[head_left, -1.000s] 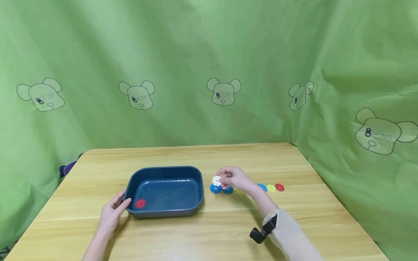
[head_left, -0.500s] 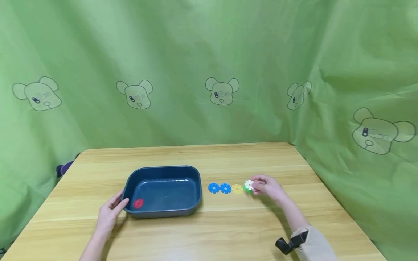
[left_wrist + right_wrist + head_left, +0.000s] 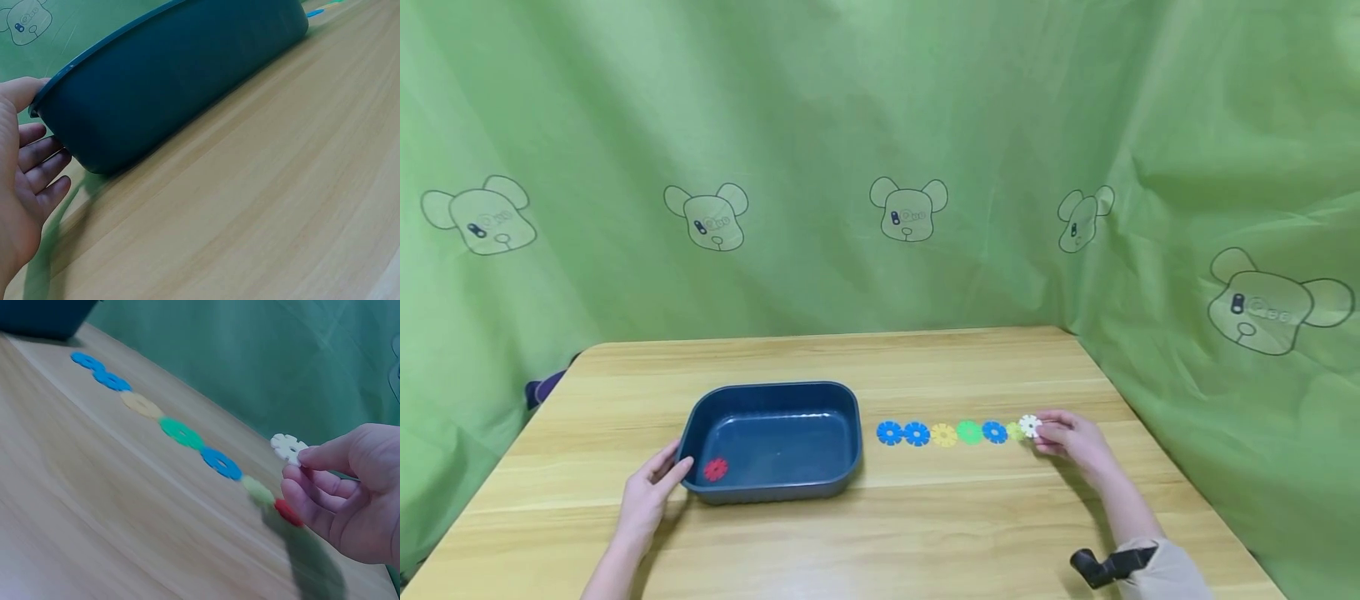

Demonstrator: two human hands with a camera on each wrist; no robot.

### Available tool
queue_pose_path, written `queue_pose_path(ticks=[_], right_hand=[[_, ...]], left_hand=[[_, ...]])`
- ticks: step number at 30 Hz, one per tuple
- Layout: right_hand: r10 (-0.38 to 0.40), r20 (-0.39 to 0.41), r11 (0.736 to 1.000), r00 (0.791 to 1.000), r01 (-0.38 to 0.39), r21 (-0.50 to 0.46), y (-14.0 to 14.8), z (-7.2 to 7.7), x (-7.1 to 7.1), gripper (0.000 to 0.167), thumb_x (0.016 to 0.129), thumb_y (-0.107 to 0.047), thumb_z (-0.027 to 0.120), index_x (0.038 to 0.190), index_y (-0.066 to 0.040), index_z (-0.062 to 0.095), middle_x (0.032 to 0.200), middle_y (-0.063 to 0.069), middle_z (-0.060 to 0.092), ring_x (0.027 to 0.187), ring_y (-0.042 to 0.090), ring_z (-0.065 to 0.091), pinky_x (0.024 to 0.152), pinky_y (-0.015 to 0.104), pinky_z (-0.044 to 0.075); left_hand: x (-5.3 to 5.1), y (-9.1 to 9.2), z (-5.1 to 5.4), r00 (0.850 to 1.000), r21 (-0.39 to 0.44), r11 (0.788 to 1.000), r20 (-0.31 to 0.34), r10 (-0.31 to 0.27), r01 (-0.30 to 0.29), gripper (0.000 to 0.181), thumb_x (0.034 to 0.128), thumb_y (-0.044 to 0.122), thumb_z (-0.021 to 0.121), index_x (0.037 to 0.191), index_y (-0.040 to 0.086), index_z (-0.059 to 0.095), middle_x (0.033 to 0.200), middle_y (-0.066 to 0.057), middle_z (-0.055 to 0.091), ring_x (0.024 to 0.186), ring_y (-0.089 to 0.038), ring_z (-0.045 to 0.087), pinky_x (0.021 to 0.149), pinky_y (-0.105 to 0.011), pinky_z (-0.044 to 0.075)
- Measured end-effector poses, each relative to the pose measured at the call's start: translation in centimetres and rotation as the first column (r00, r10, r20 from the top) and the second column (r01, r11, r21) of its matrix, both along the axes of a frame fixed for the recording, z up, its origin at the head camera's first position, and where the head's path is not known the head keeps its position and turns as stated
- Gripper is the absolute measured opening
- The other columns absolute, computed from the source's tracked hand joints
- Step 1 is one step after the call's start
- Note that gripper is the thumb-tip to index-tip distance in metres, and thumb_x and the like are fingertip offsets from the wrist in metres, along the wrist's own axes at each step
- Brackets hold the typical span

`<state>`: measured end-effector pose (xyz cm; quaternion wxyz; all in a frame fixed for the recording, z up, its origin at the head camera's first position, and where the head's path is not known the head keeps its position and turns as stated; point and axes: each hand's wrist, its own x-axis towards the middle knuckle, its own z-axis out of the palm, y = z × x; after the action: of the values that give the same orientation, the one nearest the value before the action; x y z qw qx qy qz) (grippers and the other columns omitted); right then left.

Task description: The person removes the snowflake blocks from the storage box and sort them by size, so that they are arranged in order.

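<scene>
My left hand [image 3: 646, 498] holds the left side of a dark blue plastic basin [image 3: 775, 493], its thumb over the rim and its fingers against the outer wall. Inside the basin lies a red snowflake disc [image 3: 716, 469]. My right hand [image 3: 1075, 442] pinches a white snowflake disc [image 3: 286, 447] between thumb and fingers, raised above the right end of a row of discs. That row runs from two blue discs [image 3: 87, 360] through a yellow disc [image 3: 140, 404], a green disc [image 3: 181, 432], a blue disc [image 3: 220, 464] and a pale yellow-green disc [image 3: 257, 490] to a red disc [image 3: 288, 512], partly behind my fingers.
The wooden table [image 3: 820, 550] carries the basin on the left and the disc row on the right. Behind and beside it hangs a green curtain [image 3: 820, 283] with bear-face drawings. A black strap [image 3: 1112, 568] is on my right sleeve.
My right hand has carried the white disc rightward along the row, from above the blue discs to the far right end. My left hand keeps its hold on the basin.
</scene>
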<state>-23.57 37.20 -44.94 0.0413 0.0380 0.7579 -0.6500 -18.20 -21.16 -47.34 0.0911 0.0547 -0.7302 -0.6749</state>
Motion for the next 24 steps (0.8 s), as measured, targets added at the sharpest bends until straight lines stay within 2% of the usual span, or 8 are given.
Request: queue_pose_path(ticks=[3,7,10,13,18,21,24], right_hand=[[-0.034,0.006,0.999,0.999,0.034,-0.013,1.1,-0.2,-0.1,0.047,0.088,0.001,0.056,0.125,0.022,0.034,0.085,0.002,0.063,0.075,0.012,0.063,0.072,0.026,0.054],[-0.111,0.01,0.994,0.994,0.111,0.023,2.6,-0.7,-0.2,0.036,0.087,-0.003,0.059,0.118,0.014,0.049,0.081,-0.004,0.064,0.072,0.008,0.062,0.07,0.024,0.054],[-0.189,0.003,0.979,0.982,0.188,0.079,3.4,-1.0,-0.3,0.024,0.087,-0.006,0.062,0.108,0.005,0.059,0.078,-0.01,0.062,0.07,0.004,0.061,0.068,0.02,0.053],[-0.25,-0.006,0.96,0.968,0.248,0.128,4.0,-1.3,-0.3,0.017,0.086,-0.007,0.062,0.101,0.0,0.063,0.076,-0.013,0.06,0.069,0.001,0.059,0.065,0.018,0.051],[-0.276,-0.018,0.932,0.961,0.273,0.238,4.2,-1.3,-0.6,0.032,0.086,-0.008,0.061,0.11,0.013,0.057,0.077,-0.01,0.06,0.067,0.001,0.056,0.061,0.018,0.05],[-0.271,-0.029,0.901,0.962,0.265,0.344,4.1,-1.3,-0.9,0.041,0.085,-0.01,0.061,0.114,0.017,0.052,0.079,-0.003,0.061,0.067,0.003,0.054,0.058,0.017,0.048],[-0.275,-0.046,0.853,0.96,0.265,0.449,3.9,-1.3,-1.1,0.039,0.085,-0.011,0.062,0.112,0.015,0.055,0.083,0.01,0.063,0.076,0.016,0.055,0.064,0.023,0.045]], left_hand=[[0.0,0.0,0.0,1.0,0.002,1.0,-0.001,-0.001,0.001,0.053,0.0908,0.013,0.06,0.133,-0.011,0.04,0.095,0.03,0.057,0.095,0.015,0.05,0.082,-0.004,0.037],[-0.1,-0.1,-0.1,1.0,0.005,1.0,-0.002,-0.007,0.007,0.053,0.091,0.013,0.06,0.134,-0.011,0.04,0.096,0.03,0.057,0.095,0.015,0.05,0.083,-0.004,0.038],[-0.1,-0.2,-0.1,1.0,0.008,1.0,0.0,-0.014,0.014,0.053,0.0912,0.013,0.059,0.134,-0.011,0.039,0.096,0.03,0.056,0.095,0.015,0.05,0.083,-0.004,0.038],[-0.1,-0.1,-0.1,1.0,0.01,1.0,0.001,-0.014,0.014,0.053,0.0913,0.013,0.059,0.134,-0.011,0.039,0.096,0.03,0.056,0.094,0.016,0.05,0.083,-0.005,0.038],[-0.1,-0.1,-0.1,1.0,0.005,1.0,-0.003,-0.009,0.009,0.052,0.0912,0.013,0.059,0.133,-0.011,0.04,0.095,0.03,0.056,0.094,0.015,0.05,0.082,-0.005,0.038],[-0.1,-0.1,0.0,1.0,-0.001,1.0,-0.001,-0.008,0.008,0.052,0.0914,0.013,0.059,0.133,-0.011,0.04,0.095,0.03,0.056,0.094,0.015,0.05,0.082,-0.005,0.038],[-0.1,-0.1,-0.1,1.0,-0.001,1.0,-0.002,-0.01,0.01,0.052,0.0914,0.013,0.059,0.133,-0.011,0.04,0.095,0.03,0.056,0.095,0.015,0.05,0.082,-0.005,0.038]])
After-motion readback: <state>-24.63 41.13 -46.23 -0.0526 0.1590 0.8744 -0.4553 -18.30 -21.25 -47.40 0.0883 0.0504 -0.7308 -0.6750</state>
